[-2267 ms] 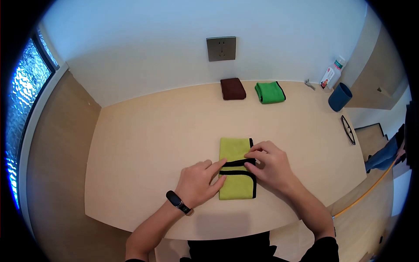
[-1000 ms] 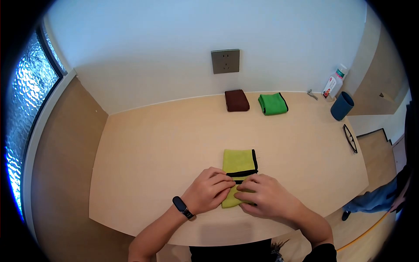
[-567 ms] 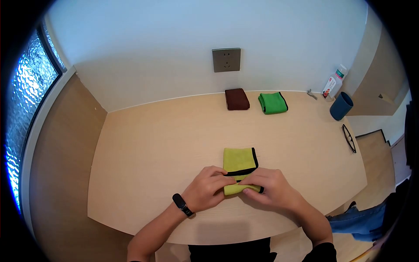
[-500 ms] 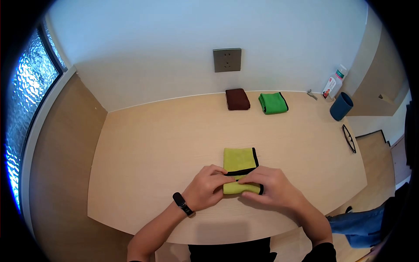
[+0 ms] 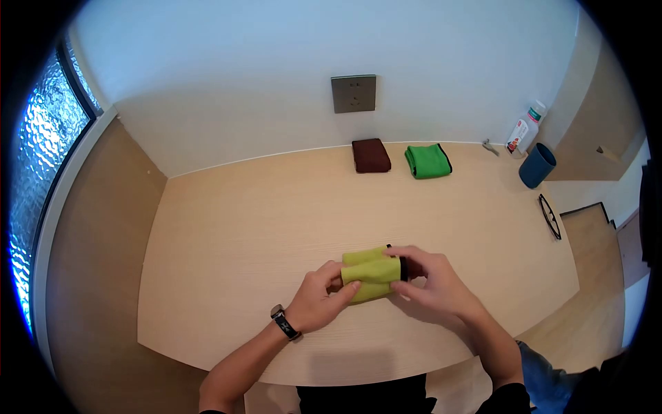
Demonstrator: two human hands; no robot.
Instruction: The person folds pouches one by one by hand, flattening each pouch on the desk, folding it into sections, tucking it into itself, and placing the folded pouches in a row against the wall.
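Observation:
A yellow-green cloth (image 5: 372,270) with black edging is bunched in folds near the front middle of the table. My left hand (image 5: 321,298), with a dark band on its wrist, grips the cloth's left end, thumb on the near side. At the right end, by the black edge, my right hand (image 5: 431,279) holds the cloth between thumb and fingers. Part of the underside is hidden by the folds.
Near the wall lie a folded brown cloth (image 5: 371,156) and a folded green cloth (image 5: 428,161). Farther right are a small metal object (image 5: 490,147), a bottle (image 5: 525,129), a blue cup (image 5: 537,165) and glasses (image 5: 549,217). A person's jeans (image 5: 548,376) show at lower right.
The cloth's near half was rolled up, and its far half, flat before, is now raised and folded between my hands. The person at the right has moved down toward the frame's bottom edge.

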